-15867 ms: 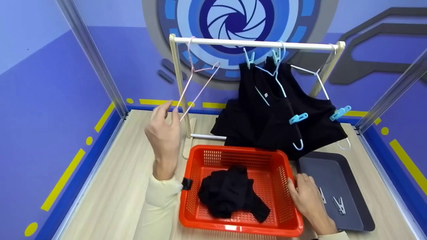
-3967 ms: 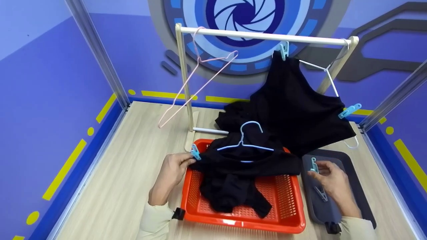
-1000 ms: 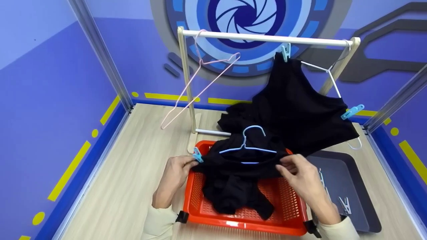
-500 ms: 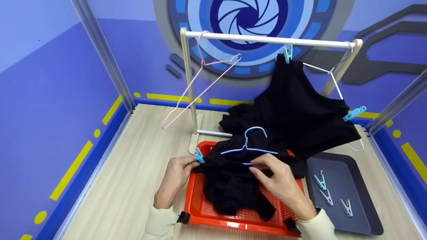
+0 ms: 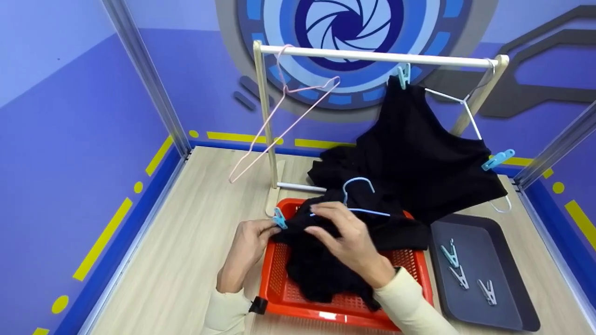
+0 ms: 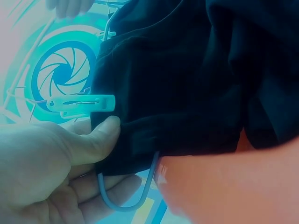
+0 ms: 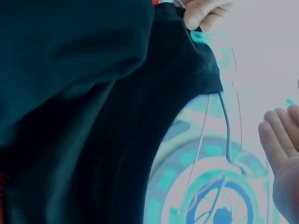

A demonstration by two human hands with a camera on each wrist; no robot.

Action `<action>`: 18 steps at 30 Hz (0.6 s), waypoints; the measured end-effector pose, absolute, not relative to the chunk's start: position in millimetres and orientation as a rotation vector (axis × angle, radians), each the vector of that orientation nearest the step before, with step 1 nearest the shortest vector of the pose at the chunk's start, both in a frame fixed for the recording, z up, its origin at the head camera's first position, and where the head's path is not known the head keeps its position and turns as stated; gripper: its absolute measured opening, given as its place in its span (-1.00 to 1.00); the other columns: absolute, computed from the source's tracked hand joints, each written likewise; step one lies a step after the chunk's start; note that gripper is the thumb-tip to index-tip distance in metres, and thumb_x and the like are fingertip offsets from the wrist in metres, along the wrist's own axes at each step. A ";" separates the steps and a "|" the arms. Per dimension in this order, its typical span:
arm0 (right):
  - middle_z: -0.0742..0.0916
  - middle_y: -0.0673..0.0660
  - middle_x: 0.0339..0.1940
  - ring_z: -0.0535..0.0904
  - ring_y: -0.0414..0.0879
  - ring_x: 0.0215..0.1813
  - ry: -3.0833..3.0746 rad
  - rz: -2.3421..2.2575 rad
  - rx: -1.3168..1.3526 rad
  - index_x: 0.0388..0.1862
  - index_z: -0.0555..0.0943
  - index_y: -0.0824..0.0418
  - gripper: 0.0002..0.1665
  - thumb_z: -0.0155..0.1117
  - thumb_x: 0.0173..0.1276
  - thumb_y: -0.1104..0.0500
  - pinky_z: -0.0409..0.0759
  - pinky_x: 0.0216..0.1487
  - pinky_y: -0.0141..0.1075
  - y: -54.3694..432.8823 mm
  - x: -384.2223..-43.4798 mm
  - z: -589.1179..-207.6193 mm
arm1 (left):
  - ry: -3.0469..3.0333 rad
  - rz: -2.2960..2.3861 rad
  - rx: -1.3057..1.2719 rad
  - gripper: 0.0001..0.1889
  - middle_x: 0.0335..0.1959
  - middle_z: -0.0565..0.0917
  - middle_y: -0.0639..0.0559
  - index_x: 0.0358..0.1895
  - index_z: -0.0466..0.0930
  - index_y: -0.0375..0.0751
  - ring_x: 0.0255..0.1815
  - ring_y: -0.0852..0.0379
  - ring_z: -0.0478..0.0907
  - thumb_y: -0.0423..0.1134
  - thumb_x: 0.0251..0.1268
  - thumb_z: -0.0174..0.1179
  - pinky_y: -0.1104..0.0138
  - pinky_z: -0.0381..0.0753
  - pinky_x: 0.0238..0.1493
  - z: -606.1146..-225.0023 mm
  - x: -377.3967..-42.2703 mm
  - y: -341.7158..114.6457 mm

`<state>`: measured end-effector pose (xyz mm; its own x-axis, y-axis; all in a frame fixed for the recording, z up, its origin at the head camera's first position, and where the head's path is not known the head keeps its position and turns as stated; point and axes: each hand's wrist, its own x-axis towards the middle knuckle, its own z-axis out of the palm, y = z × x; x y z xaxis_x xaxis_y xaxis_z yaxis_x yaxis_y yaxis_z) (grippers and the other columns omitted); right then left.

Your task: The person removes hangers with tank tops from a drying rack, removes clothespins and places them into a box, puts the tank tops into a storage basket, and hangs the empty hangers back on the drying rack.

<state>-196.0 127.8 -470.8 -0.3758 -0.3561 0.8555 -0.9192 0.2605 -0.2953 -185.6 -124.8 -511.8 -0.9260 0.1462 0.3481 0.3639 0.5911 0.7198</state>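
My left hand (image 5: 249, 244) pinches one shoulder end of a black sleeveless top (image 5: 402, 237), right beside a light blue clothespin (image 5: 279, 217) clipped there. The left wrist view shows the thumb on the fabric, and the looped end of the blue hanger (image 6: 105, 200) poking out below it. That hanger's hook (image 5: 358, 179) stands up from the neckline; the top lies across the red basket (image 5: 274, 279). My right hand (image 5: 347, 237) is over the top's left half, thumb and fingers spread apart and holding nothing, hiding part of the hanger.
Behind stands a rack with a white rail (image 5: 372, 56). On it hang a pink hanger (image 5: 298, 123) and another black top (image 5: 419, 121) with two clothespins. A grey tray (image 5: 465, 298) holds several clothespins (image 5: 487, 292). More black cloth (image 5: 309, 274) fills the basket.
The blue hanger with its top has come off the rail onto the basket. My right hand put a teal clothespin in the tray, then swept left across the top; my left hand keeps its pinch.
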 end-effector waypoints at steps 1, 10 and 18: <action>0.75 0.21 0.13 0.73 0.08 0.13 -1.877 1.071 1.164 0.15 0.69 0.37 -0.57 0.55 0.41 0.18 0.64 0.24 -0.23 123.0 -198.3 -471.1 | -2.571 -1.247 -0.422 -0.87 -0.37 0.77 0.19 -0.34 0.82 -0.05 -0.36 0.27 0.60 -0.37 0.36 0.42 0.28 0.65 -0.20 -511.6 -185.7 -125.0; 0.76 0.20 0.11 0.72 0.01 0.15 -1.926 1.072 1.110 0.16 0.67 0.37 -0.55 0.58 0.37 0.24 0.65 0.21 -0.26 93.6 -209.0 -477.7 | -2.560 -1.212 -0.486 -0.89 -0.33 0.80 0.15 -0.30 0.83 -0.09 -0.34 0.26 0.64 -0.37 0.39 0.40 0.24 0.69 -0.23 -513.3 -186.4 -126.9; 0.72 0.16 0.12 0.70 -0.03 0.11 -2.102 1.024 1.041 0.20 0.63 0.34 -0.49 0.58 0.37 0.16 0.68 0.13 -0.20 77.7 -214.5 -480.4 | -2.518 -1.207 -0.511 -0.88 -0.20 0.84 0.08 -0.15 0.90 -0.12 -0.19 0.15 0.76 -0.37 0.37 0.40 0.18 0.74 -0.11 -515.3 -186.0 -127.9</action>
